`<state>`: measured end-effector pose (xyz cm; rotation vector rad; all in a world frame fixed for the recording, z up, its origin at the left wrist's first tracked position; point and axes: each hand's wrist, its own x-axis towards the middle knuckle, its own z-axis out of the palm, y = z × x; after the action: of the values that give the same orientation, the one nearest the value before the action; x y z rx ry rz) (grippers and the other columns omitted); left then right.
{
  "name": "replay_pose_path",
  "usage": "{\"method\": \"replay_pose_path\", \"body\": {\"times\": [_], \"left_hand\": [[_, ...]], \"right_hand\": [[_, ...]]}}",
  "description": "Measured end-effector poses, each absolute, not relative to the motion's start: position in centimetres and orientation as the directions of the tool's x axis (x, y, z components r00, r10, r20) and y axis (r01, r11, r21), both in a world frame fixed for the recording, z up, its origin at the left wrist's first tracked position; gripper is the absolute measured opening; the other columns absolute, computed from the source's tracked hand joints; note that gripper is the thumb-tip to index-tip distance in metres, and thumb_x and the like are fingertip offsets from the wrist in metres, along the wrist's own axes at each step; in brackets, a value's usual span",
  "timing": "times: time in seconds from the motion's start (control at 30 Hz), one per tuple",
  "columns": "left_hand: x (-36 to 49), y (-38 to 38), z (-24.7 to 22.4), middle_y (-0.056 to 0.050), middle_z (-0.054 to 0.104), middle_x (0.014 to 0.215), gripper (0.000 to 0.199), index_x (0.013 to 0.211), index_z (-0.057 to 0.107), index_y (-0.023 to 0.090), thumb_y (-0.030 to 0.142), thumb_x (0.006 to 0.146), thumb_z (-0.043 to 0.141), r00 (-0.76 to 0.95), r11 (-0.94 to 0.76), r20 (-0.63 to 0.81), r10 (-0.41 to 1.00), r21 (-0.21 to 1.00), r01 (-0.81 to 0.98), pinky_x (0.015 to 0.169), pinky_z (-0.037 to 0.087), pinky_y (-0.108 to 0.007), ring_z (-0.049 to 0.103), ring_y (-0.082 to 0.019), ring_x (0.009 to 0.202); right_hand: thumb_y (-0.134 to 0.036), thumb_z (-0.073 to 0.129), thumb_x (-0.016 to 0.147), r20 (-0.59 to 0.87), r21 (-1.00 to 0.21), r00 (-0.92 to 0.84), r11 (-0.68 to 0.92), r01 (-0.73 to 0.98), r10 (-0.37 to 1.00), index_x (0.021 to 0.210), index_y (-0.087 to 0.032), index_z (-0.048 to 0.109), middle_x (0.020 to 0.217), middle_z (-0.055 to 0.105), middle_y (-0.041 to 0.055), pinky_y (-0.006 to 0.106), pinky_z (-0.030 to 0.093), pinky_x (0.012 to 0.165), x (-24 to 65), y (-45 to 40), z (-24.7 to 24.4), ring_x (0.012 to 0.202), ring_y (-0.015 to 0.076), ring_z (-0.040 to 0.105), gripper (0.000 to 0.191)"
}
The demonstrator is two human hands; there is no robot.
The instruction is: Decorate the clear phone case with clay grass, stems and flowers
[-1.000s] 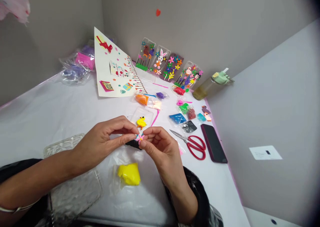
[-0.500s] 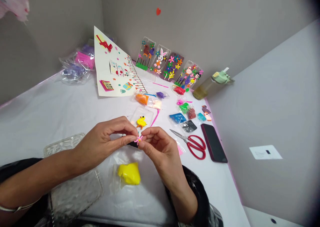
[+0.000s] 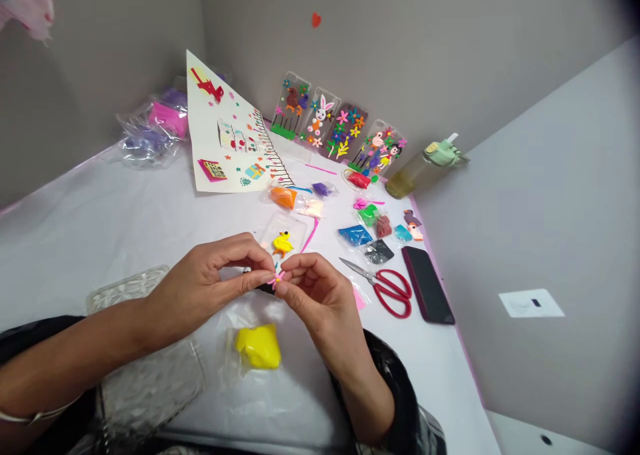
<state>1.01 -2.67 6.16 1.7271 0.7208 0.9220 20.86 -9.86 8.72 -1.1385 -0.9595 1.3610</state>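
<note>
Between my fingertips, in the middle of the head view, is a small pink clay flower [image 3: 277, 279] with a yellow centre. My left hand [image 3: 220, 271] pinches it from the left, and my right hand [image 3: 320, 295] closes on its other side with thumb and forefinger. Just beyond my fingers lies a clear phone case [image 3: 295, 227] bearing a yellow clay duck [image 3: 283, 243]; its near end is hidden by my hands. A bag of yellow clay [image 3: 260, 346] rests on the white cloth nearer to me, below my hands.
Red-handled scissors [image 3: 393, 291] and a phone [image 3: 429, 285] lie to the right. Several bags of clay, one of them blue [image 3: 355, 235], are scattered behind. Decorated cases [image 3: 320, 118] lean on the wall near a bottle [image 3: 420, 168]. A clear quilted bag [image 3: 155, 388] sits at front left.
Both hands stay almost where they were, still pinching the pink flower. The view has shifted very slightly; nothing else has visibly moved.
</note>
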Motion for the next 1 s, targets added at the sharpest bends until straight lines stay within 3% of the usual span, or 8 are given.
{"method": "replay_pose_path", "body": {"times": [0.57,0.77,1.0], "left_hand": [[0.84,-2.69,6.53,0.000,0.076,0.091,0.025,0.094,0.078,0.025,0.046,0.106,0.072,0.536,-0.256,0.148,0.831,0.957,0.133,0.086,0.062,-0.027,0.069,-0.018,0.084],[0.94,-2.87,6.23,0.003,0.075,0.091,0.012,0.094,0.081,0.028,0.037,0.102,0.081,0.532,-0.366,0.271,0.802,0.927,0.079,0.082,0.057,-0.023,0.071,-0.016,0.085],[0.92,-2.81,5.93,0.003,0.080,0.096,0.009,0.102,0.084,0.030,0.029,0.107,0.076,0.541,-0.442,0.358,0.761,0.896,0.030,0.084,0.056,-0.023,0.074,-0.015,0.087]], "right_hand": [[-0.037,0.101,0.085,-0.086,-0.984,0.075,-0.073,-0.160,0.993,0.098,-0.027,0.079,0.089,0.077,-0.0018,0.033,0.056,0.082,20.87,-9.99,8.98,0.084,0.0179,0.069,0.028],[-0.036,0.101,0.085,-0.079,-0.987,0.102,-0.064,-0.146,0.992,0.098,-0.027,0.080,0.090,0.078,-0.0010,0.033,0.057,0.082,20.85,-10.00,9.02,0.085,0.0184,0.070,0.027],[-0.040,0.101,0.085,-0.072,-0.988,0.075,-0.060,-0.143,0.995,0.098,-0.027,0.079,0.089,0.078,-0.0010,0.034,0.059,0.082,20.79,-9.88,8.87,0.084,0.0186,0.071,0.029]]}}
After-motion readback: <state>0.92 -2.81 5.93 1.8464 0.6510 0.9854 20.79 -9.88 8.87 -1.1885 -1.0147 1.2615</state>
